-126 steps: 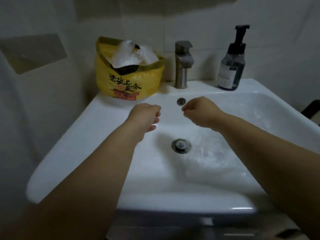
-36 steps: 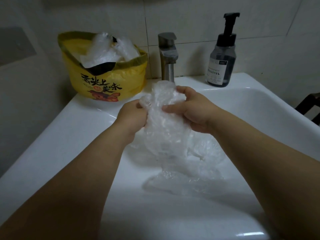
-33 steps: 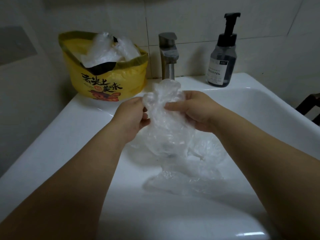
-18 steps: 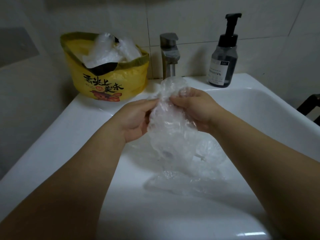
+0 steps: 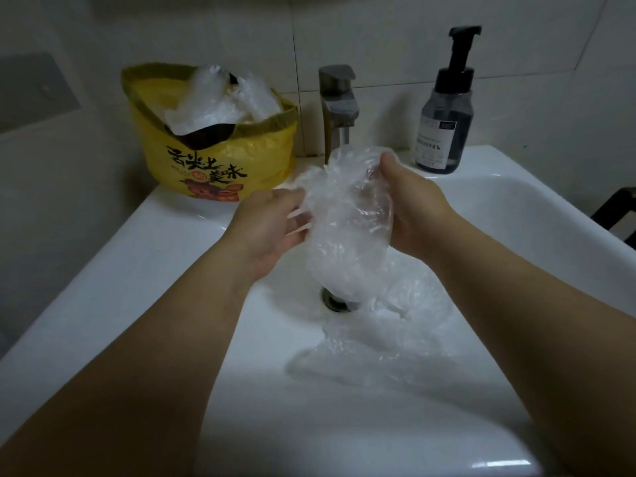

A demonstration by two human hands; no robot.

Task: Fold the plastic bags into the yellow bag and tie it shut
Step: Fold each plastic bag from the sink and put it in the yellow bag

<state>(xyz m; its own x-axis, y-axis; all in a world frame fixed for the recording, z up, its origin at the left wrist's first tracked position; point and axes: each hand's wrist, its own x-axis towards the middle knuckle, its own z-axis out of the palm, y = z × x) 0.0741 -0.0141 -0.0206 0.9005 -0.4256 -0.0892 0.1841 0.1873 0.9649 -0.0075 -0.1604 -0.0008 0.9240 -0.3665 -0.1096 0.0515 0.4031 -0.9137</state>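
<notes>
A yellow bag [image 5: 220, 163] with dark lettering stands open on the sink's back left corner, with crumpled clear plastic bags [image 5: 220, 101] sticking out of its top. Over the basin I hold a clear plastic bag [image 5: 347, 228] between both hands. My right hand [image 5: 416, 215] grips its right side, thumb on top. My left hand [image 5: 272, 228] pinches its left edge between thumb and fingers. The bag hangs down toward the drain [image 5: 332, 299]. More clear plastic [image 5: 378, 346] lies crumpled in the basin below.
The white sink [image 5: 172, 242] fills the view, its rim wide on the left. A metal faucet [image 5: 339, 101] stands at the back centre and a dark pump bottle [image 5: 445, 129] at the back right. Tiled wall behind; a dark object [image 5: 616, 208] at the right edge.
Both hands lifted a clear plastic bag out of the basin. Since half a second ago my hands have drawn apart, spreading the bag wider, and the drain now shows below it.
</notes>
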